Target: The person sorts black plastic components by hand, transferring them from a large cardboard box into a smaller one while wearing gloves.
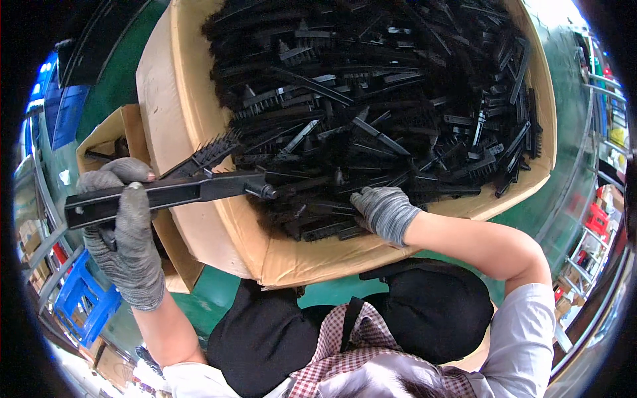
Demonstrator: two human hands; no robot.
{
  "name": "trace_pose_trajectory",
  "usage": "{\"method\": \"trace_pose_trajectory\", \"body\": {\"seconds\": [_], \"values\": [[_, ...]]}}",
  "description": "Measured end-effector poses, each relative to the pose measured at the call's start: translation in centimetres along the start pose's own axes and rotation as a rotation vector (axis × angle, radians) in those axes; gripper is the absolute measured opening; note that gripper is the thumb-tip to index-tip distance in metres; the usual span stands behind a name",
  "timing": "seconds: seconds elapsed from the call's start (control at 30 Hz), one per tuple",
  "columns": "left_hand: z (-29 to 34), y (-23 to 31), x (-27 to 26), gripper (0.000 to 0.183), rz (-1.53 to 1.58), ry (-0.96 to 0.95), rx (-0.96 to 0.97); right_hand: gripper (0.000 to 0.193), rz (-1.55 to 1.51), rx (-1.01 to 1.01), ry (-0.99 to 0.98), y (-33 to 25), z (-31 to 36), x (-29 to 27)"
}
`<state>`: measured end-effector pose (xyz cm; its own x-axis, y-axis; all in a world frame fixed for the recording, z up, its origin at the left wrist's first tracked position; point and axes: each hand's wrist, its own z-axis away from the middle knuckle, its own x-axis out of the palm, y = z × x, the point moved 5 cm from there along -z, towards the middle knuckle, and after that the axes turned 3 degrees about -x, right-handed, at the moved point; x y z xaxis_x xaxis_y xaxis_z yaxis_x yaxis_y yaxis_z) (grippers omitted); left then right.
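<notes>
My left hand, in a grey knit glove, is closed round a long black plastic piece with a small round stub at its far end. A black toothed comb-like piece slants up beside it, its teeth upward; whether the two are joined I cannot tell. My right hand, also gloved, is curled down at the near side of a large cardboard box. Its fingers meet the heap of black toothed plastic pieces filling the box. What lies under those fingertips is hidden.
A smaller cardboard box stands left of the large one, partly behind my left hand. Further left is a blue plastic stool. The floor is green. Shelving with assorted items lines the right side.
</notes>
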<state>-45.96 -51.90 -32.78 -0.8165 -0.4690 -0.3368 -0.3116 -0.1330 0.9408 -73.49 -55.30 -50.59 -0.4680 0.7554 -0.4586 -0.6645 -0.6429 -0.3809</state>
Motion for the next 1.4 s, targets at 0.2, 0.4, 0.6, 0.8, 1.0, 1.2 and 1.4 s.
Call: {"method": "trace_pose_trajectory", "body": {"seconds": [0.2, 0.4, 0.6, 0.8, 1.0, 1.2, 1.4], "values": [[0.9, -1.1, -4.8, 0.020, 0.268, 0.177, -0.079, 0.038, -0.101, 0.023, -0.074, 0.0, -1.2, 0.0], [2.0, -4.0, -9.0, 0.025, 0.519, 0.422, -0.302, 0.047, -0.150, 0.076, -0.140, 0.2, -0.7, -0.8], [5.0, -5.6, -14.3, 0.023, 0.562, 0.622, -0.314, 0.046, -0.332, -0.023, -0.359, -1.3, 4.6, -7.5], [6.9, -10.1, -16.1, 0.018, 0.779, 0.640, -0.357, 0.044, -1.277, -0.081, -0.407, -0.3, 10.0, -9.5], [13.1, -10.1, -26.1, 0.025, 0.459, 0.924, -0.175, 0.030, -1.001, -0.362, -0.345, -12.3, 4.1, -13.2], [14.9, -10.3, -28.1, 0.036, -0.262, 1.014, -0.333, 0.065, -0.849, -0.721, 0.375, -24.8, -2.3, -18.8], [14.3, -7.1, -22.4, 0.024, -0.232, 0.763, -0.266, 0.035, -0.718, -0.767, 0.481, -12.9, 0.4, -20.0]]}}
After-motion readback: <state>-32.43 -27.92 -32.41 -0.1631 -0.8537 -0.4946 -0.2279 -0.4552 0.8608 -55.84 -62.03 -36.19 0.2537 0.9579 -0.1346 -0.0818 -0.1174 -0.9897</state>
